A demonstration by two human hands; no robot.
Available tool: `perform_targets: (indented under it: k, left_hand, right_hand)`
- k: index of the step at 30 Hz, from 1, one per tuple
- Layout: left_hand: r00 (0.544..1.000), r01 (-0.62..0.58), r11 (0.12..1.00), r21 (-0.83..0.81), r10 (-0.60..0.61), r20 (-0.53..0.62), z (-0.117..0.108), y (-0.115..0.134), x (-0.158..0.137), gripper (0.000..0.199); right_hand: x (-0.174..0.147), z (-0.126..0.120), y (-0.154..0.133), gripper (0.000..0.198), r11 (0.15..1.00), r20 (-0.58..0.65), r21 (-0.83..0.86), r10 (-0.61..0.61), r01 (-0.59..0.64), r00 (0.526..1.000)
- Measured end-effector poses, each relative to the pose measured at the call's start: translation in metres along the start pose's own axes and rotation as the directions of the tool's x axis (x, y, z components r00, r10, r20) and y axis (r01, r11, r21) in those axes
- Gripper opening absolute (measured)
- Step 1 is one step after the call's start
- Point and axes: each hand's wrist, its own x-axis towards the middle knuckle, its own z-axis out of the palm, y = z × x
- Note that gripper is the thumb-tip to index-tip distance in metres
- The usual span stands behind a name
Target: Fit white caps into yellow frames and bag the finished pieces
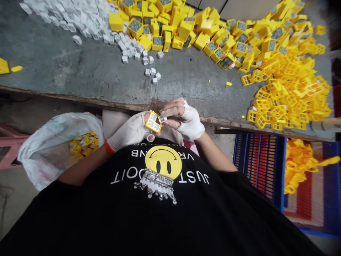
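My left hand (133, 129), in a white fingerless glove with an orange cuff, grips a small yellow frame (150, 128) near the table's front edge. White square caps fill three of its openings, and the opening at the upper right looks dark. Between the thumb and fingers of my right hand (183, 119), gloved the same way, is a white key cap (162, 119). It is tilted and right at the dark opening; whether it touches the frame I cannot tell.
Loose white caps (77, 21) and yellow boxes (162, 25) lie along the table's (66, 71) back. Yellow frames (287, 96) heap at the right. A plastic-lined bag (39, 149) stands below left, with blue crates (255, 160) below right.
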Motion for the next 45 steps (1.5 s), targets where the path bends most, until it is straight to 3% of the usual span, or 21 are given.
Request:
perform_targets:
  k: [4, 9, 13, 18, 21, 23, 24, 26, 28, 32, 36, 39, 41, 43, 45]
  left_hand:
    - [0.987, 0.158, 0.987, -0.044, -0.158, -0.001, -0.002, 0.011, 0.012, 0.027]
    - [0.968, 0.251, 0.963, -0.100, -0.249, 0.033, -0.005, 0.029, 0.024, 0.028]
    - [0.961, 0.276, 0.955, -0.107, -0.271, 0.057, -0.016, 0.031, 0.036, 0.024]
    - [0.971, 0.237, 0.963, -0.131, -0.240, -0.013, -0.018, 0.031, 0.044, 0.021]
    - [0.990, 0.106, 0.985, -0.136, -0.116, -0.074, -0.010, 0.037, 0.045, 0.022]
    - [0.993, 0.018, 0.994, -0.106, -0.030, -0.113, -0.004, 0.043, 0.046, 0.032]
    - [0.992, -0.013, 0.996, -0.088, 0.001, -0.127, -0.002, 0.046, 0.046, 0.036]
    - [0.987, -0.046, 0.997, -0.059, 0.036, -0.159, 0.000, 0.050, 0.046, 0.045]
    - [0.977, -0.070, 0.996, -0.047, 0.059, -0.204, 0.000, 0.052, 0.043, 0.051]
    - [0.952, -0.167, 0.983, -0.074, 0.141, -0.270, -0.001, 0.046, 0.036, 0.051]
    - [0.922, -0.250, 0.958, -0.143, 0.191, -0.336, -0.001, 0.033, 0.030, 0.042]
    - [0.911, -0.276, 0.949, -0.153, 0.207, -0.356, -0.003, 0.025, 0.028, 0.034]
    - [0.916, -0.280, 0.952, -0.127, 0.225, -0.333, -0.004, 0.023, 0.026, 0.035]
    - [0.929, -0.269, 0.960, -0.077, 0.238, -0.283, -0.004, 0.022, 0.025, 0.038]
    - [0.941, -0.254, 0.967, -0.033, 0.240, -0.240, -0.003, 0.020, 0.022, 0.040]
  right_hand:
    - [0.008, -0.004, 0.011, 0.047, 0.993, 0.060, 0.013, -0.122, 0.121, 0.991]
    - [0.022, -0.005, 0.024, 0.026, 0.949, -0.048, -0.007, -0.314, 0.314, 0.948]
    - [0.023, -0.001, 0.036, 0.033, 0.956, -0.017, -0.063, -0.288, 0.286, 0.957]
    - [0.025, -0.012, 0.042, 0.030, 0.937, 0.199, -0.194, -0.253, 0.291, 0.947]
    - [0.051, -0.045, 0.062, 0.036, 0.950, 0.218, -0.234, -0.155, 0.205, 0.964]
    - [0.085, -0.074, 0.093, 0.038, 0.944, 0.092, -0.329, 0.011, 0.020, 0.996]
    - [0.105, -0.087, 0.111, 0.038, 0.918, 0.011, -0.389, 0.090, -0.078, 0.996]
    - [0.149, -0.106, 0.150, 0.038, 0.772, -0.097, -0.563, 0.292, -0.295, 0.951]
    - [0.188, -0.111, 0.181, 0.044, 0.680, -0.110, -0.649, 0.358, -0.340, 0.927]
    - [0.223, -0.103, 0.196, 0.040, 0.672, -0.038, -0.694, 0.326, -0.259, 0.945]
    - [0.187, -0.112, 0.172, 0.042, 0.748, -0.047, -0.592, 0.340, -0.300, 0.939]
    - [0.135, -0.117, 0.154, 0.039, 0.870, 0.173, -0.352, 0.424, -0.346, 0.889]
    - [0.102, -0.109, 0.145, 0.029, 0.877, 0.314, -0.266, 0.472, -0.401, 0.824]
    - [0.078, -0.096, 0.140, 0.026, 0.849, 0.270, -0.325, 0.505, -0.416, 0.820]
    - [0.062, -0.084, 0.137, 0.039, 0.802, 0.158, -0.447, 0.506, -0.396, 0.848]
